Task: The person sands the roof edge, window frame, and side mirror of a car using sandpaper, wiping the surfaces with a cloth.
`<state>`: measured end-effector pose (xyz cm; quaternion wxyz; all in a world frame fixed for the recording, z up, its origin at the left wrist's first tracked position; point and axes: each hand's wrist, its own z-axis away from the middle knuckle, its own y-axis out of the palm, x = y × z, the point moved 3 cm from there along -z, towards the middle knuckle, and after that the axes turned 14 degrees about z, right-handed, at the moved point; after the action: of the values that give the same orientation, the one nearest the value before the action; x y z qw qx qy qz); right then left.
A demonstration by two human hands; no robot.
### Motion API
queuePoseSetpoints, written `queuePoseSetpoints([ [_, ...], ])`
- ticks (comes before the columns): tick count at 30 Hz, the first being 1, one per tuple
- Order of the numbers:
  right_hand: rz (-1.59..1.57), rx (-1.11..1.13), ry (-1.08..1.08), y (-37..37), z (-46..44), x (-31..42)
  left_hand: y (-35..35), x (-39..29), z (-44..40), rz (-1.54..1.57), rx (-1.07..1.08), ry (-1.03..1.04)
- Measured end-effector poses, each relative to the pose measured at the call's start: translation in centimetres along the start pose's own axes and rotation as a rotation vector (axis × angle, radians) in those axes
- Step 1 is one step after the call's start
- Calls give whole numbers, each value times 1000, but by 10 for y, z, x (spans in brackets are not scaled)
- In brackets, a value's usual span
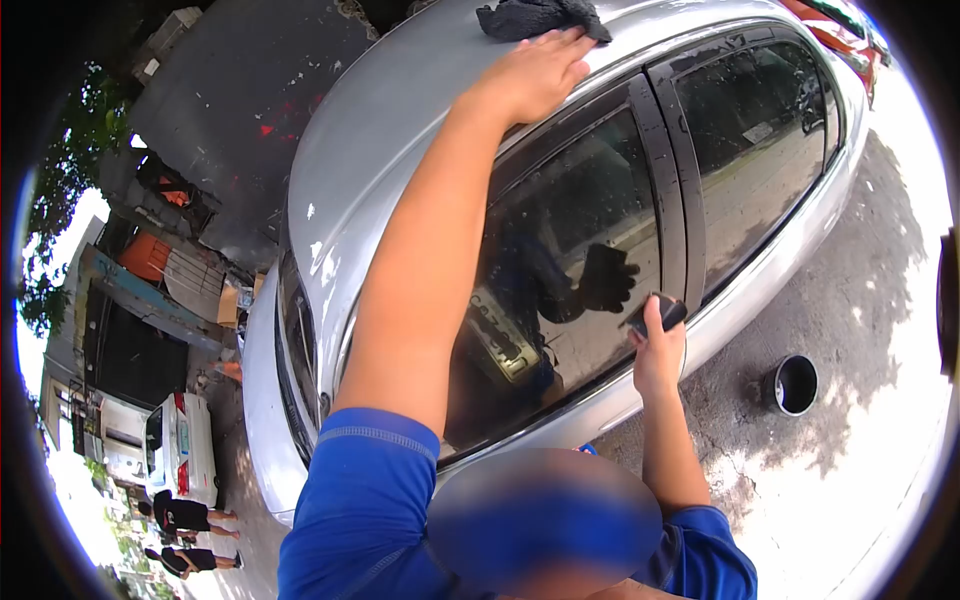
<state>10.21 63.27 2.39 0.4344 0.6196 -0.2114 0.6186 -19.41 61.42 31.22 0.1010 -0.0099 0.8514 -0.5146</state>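
A silver car (375,120) with dark side windows fills the middle of the head view. One arm stretches up over its roof; my left hand (535,72) lies there with its fingers spread, their tips at the edge of a dark crumpled cloth (530,18). Whether the fingers grip the cloth cannot be made out. Beside the side window, near the door, my right hand (655,350) is closed around a small black object (668,314). Water drops dot the rear window (750,110).
A black bucket (796,386) stands on the ground at the right. A white car (180,450) and two people (182,514) in dark clothes are at the lower left. A dark wall or sheet (240,110) rises beyond the silver car.
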Motion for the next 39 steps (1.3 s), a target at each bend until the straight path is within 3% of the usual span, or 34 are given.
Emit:
queuePoseSetpoints([
  [2, -127, 28, 187, -33, 23, -29, 4, 3, -7, -20, -16, 24],
  [3, -185, 84, 170, -58, 27, -47, 1, 4, 4, -18, -16, 7],
  [5, -5, 66, 175, -98, 38, -63, -11, 1, 35, -9, -2, -12],
  [8, 123, 66, 169, -120, 60, -47, -31, 1, 107, 13, -44, -120],
  [12, 115, 221, 181, -121, 62, -33, -58, -20, 220, 36, -277, -345],
  [15, 53, 311, 62, -80, 51, -2, -62, -16, 268, -13, -366, -547],
  [18, -10, 346, -304, -27, 19, 50, -65, -20, 259, -9, -370, -617],
  [21, -84, 387, -371, 14, -6, 115, -52, -18, 180, -84, -321, -559],
  [24, 45, 326, -557, 50, -20, 153, -25, 0, 83, -159, -303, -491],
  [27, 180, 253, -555, 83, -36, 160, -12, 0, 14, -102, -277, -573],
  [29, 292, 171, -741, 103, -58, 184, -12, -1, 3, -129, -248, -597],
  [32, 472, -5, -1191, 121, -123, 235, -23, -1, 59, -142, -266, -594],
  [35, 886, -122, -1465, 129, -179, 281, -42, -7, 160, -231, -293, -736],
  [36, 890, -74, -1433, 134, -187, 281, -45, -11, 189, -273, -302, -803],
  [38, 894, 30, -1357, 150, -199, 271, -50, -14, 207, -283, -411, -743],
  [39, 945, 56, -1451, 168, -158, 259, -48, -20, 206, -243, -456, -703],
])
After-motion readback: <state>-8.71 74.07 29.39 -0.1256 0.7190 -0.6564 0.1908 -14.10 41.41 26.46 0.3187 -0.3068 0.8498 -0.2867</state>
